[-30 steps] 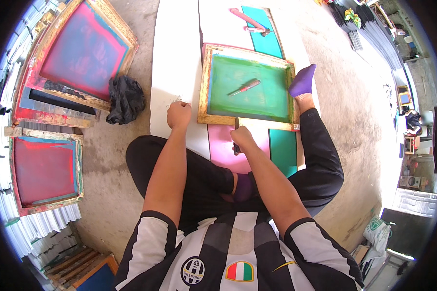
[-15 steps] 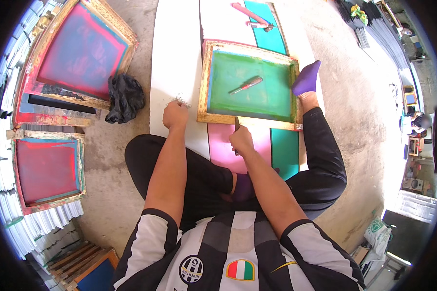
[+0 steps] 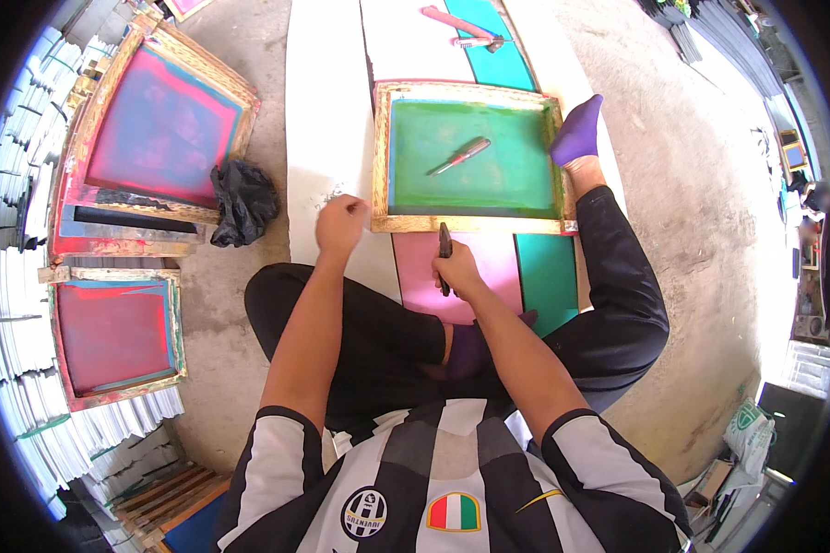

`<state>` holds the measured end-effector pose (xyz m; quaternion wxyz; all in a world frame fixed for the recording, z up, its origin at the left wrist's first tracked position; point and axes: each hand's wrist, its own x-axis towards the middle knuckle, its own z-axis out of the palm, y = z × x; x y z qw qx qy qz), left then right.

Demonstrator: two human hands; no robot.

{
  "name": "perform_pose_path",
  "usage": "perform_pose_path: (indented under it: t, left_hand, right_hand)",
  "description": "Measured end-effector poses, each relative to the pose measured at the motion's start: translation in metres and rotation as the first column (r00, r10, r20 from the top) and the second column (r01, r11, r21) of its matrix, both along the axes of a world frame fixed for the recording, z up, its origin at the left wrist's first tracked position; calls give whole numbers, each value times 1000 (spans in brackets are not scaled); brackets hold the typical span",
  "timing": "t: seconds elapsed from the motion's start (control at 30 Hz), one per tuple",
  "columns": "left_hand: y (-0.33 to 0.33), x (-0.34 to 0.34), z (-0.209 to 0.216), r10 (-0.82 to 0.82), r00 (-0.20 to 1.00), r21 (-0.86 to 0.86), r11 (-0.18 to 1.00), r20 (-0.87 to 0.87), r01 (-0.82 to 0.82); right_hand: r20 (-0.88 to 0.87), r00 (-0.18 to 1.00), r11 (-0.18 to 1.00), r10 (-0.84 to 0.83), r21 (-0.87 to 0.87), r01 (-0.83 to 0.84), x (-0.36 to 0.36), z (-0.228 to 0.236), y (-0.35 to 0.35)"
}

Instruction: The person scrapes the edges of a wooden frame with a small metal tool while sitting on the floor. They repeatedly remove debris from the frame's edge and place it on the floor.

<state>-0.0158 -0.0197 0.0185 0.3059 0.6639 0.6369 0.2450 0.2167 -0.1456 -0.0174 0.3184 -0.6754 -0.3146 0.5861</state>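
A wooden-framed printing screen (image 3: pixel 475 223) with green mesh lies flat before me. On its mesh rests a screwdriver (image 3: pixel 461 157), its tip toward the lower left. My right hand (image 3: pixel 457 269) is closed round a slim dark hand tool (image 3: pixel 445 241), whose upper end points at the frame's near rail; its exact kind is hard to make out. Left of the frame's near corner, my left hand (image 3: pixel 342 224) has its fingers pinched together. Anything between those fingers is too small to name. Tiny bits (image 3: pixel 328 192) lie scattered on the white board (image 3: pixel 318 111) just beyond that hand.
Past the frame lie a hammer (image 3: pixel 495 42) and a small pale-and-red tool (image 3: pixel 471 42). A purple-socked foot (image 3: pixel 577 132) touches the frame's right side. To the left are a black plastic bag (image 3: pixel 243 205), a large red-blue screen (image 3: pixel 171 120) and a smaller one (image 3: pixel 115 332).
My left hand has drawn back from the scattered bits and shifted slightly toward the frame. My right hand keeps the dark tool near the rail. The whole view has shifted a little.
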Motion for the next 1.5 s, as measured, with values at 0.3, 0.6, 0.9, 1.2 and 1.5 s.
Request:
perform_pose_path:
  t: [0.3, 0.6, 0.9, 1.2, 1.5]
  left_hand:
    - [-36, 31, 11, -527, 839, 41, 843, -134, 536]
    - [-22, 18, 3, -293, 912, -36, 955, -287, 295]
    - [10, -7, -1, 81, 892, -276, 935, -445, -222]
    - [11, -6, -5, 95, 886, -301, 920, -454, -252]
    - [12, -5, -9, 99, 887, -316, 912, -451, -262]
  right_hand:
    - [-23, 972, 971, 235, 52, -233, -31, 29, -6]
    - [22, 991, 989, 130, -76, -128, -29, 30, -5]
    - [286, 926, 963, 244, -188, -196, -12, 13, 6]
    - [358, 896, 955, 263, -231, -188, -21, 14, 14]
    - [491, 800, 915, 345, -366, -169, -34, 37, 23]
